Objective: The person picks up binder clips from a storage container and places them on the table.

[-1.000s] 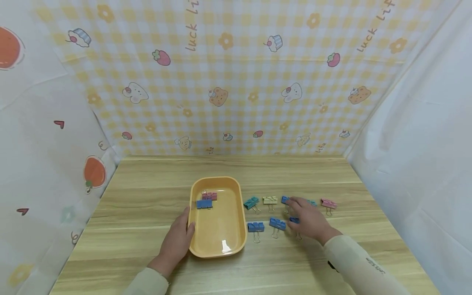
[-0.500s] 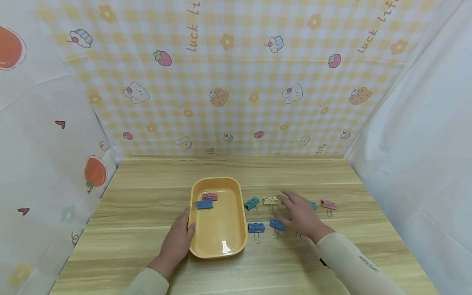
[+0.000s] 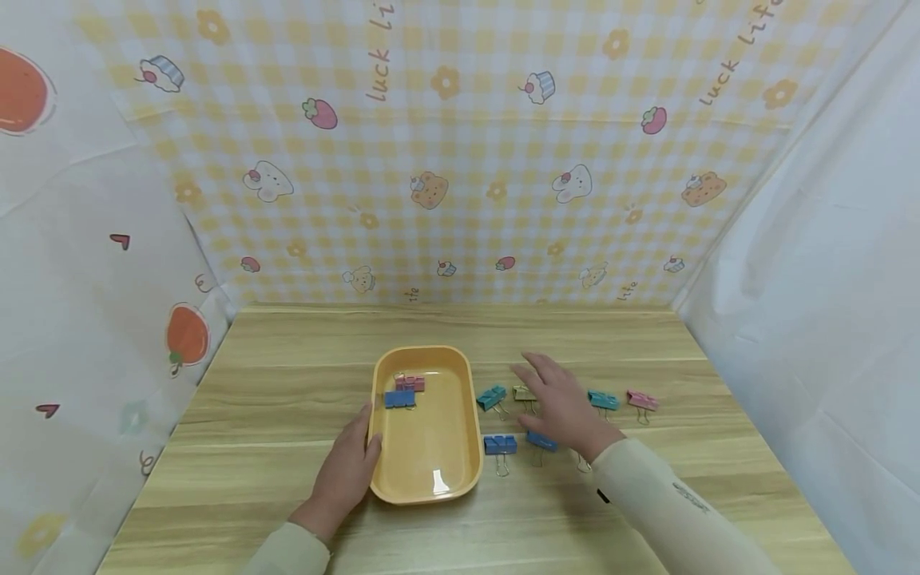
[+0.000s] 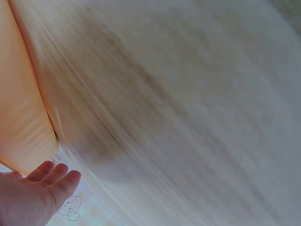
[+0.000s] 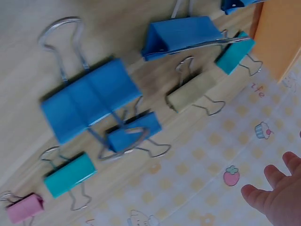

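Observation:
A yellow tray [image 3: 426, 447] stands on the table, with a pink binder clip [image 3: 410, 384] and a blue binder clip [image 3: 399, 399] inside. My left hand [image 3: 343, 467] holds its left side, thumb over the rim and fingers along the outer wall. To the tray's right, my right hand [image 3: 564, 407] hovers over loose binder clips with fingers spread, gripping nothing. Close to its fingertips lie a pale yellow clip [image 3: 524, 394] and a blue clip [image 3: 541, 441]. The right wrist view shows a large blue clip [image 5: 91, 99] and a smaller blue clip [image 5: 134, 132], both hidden under the hand in the head view.
Beside the tray lie a green clip [image 3: 492, 398] and another blue clip [image 3: 500, 445]. Farther right are a teal clip [image 3: 603, 399] and a pink clip [image 3: 642, 401]. A checked cloth [image 3: 467, 224] hangs along the back edge of the wooden table [image 3: 287, 343].
My right hand has moved left across the clips, its fingers spreading, and the teal clip has come into full view. The left hand and tray stay put.

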The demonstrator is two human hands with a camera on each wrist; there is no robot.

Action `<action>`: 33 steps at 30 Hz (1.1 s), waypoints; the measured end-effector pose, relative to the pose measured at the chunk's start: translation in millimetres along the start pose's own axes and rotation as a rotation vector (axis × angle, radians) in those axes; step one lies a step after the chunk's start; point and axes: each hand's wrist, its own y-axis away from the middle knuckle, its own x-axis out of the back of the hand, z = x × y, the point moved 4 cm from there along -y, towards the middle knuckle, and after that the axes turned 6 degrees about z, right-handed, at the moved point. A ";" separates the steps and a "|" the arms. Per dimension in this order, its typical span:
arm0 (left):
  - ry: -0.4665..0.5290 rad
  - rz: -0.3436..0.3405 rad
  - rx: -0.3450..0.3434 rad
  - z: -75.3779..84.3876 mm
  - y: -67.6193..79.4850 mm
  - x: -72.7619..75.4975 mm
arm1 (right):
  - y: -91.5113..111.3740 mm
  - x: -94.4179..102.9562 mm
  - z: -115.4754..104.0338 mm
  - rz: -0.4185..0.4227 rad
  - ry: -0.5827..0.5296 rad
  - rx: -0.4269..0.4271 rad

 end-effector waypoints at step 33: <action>-0.007 0.017 -0.006 -2.8 -0.5 -1.1 | -82.8 -18.4 -92.2 -0.172 0.004 0.215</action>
